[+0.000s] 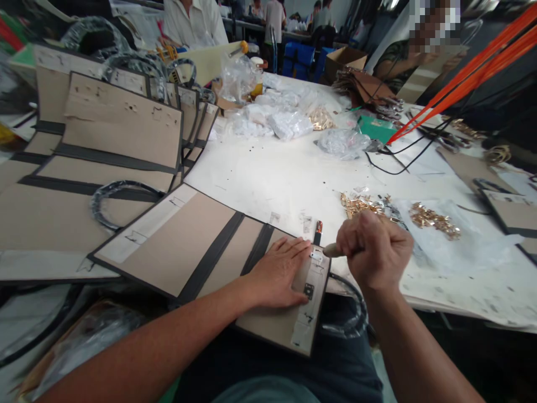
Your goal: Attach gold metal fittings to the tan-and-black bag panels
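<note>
Left hand flat on a beige panel, right fist around a tool.
The panel (222,252) lies at the table's near edge; the left hand (274,274) presses it, fingers extended, thumb wide. The right hand (373,249) grips the tool (333,250) at the panel's right end. Golden fittings (436,221) lie on plastic (474,243) farther right.

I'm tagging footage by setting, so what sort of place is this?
Probably a hand-assembly workshop: black-striped beige rectangular panels, one under the left hand, small gold-coloured metal fittings heaped on a white tabletop, and other people beyond.
</note>
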`<state>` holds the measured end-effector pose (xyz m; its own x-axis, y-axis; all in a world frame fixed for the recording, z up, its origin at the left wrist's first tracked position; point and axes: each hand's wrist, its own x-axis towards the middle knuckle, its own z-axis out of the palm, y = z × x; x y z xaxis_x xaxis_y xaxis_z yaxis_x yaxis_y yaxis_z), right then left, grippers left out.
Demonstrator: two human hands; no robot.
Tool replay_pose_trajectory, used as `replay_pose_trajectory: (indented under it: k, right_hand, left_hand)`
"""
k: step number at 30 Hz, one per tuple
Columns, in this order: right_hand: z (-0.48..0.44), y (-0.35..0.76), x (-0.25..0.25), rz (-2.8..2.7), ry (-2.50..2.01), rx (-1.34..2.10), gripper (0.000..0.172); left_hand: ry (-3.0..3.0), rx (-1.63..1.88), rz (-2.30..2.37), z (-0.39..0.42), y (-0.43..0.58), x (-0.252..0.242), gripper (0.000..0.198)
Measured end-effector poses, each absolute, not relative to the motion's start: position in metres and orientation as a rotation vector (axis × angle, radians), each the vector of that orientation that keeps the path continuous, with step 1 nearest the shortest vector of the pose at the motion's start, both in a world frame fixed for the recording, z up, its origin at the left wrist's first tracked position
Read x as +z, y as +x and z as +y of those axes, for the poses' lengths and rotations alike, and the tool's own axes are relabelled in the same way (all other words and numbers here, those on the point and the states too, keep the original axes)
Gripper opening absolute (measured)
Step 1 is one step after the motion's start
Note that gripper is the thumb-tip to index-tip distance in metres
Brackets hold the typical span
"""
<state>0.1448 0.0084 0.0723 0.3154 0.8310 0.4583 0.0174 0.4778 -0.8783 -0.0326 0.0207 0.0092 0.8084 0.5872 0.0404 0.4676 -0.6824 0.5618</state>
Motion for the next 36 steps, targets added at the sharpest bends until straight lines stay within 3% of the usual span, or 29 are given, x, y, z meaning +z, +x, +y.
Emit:
replay_pose_trajectory:
  k: [13, 18, 23, 36]
  right_hand:
    - [0.009, 0.140, 0.074, -1.351, -1.219, 0.733, 0.057]
    - [0.018, 0.128, 0.082, -1.375, -1.049, 0.755, 0.060]
    - [0.021, 0.128, 0.079, -1.536, -1.230, 0.803, 0.060]
    - [0.004, 0.143, 0.063, -1.288, -1.027, 0.746, 0.057]
  left_hand:
    - [2.439, 0.318, 0.802, 0.019, -0.034, 0.005, 0.116]
    - [2.447, 0.325, 0.794, 0.019, -0.035, 0.006, 0.115]
    - [2.445, 0.320, 0.787, 0.020, -0.036, 0.006, 0.114]
    - [2.439, 0.309, 0.796, 0.021, -0.035, 0.005, 0.119]
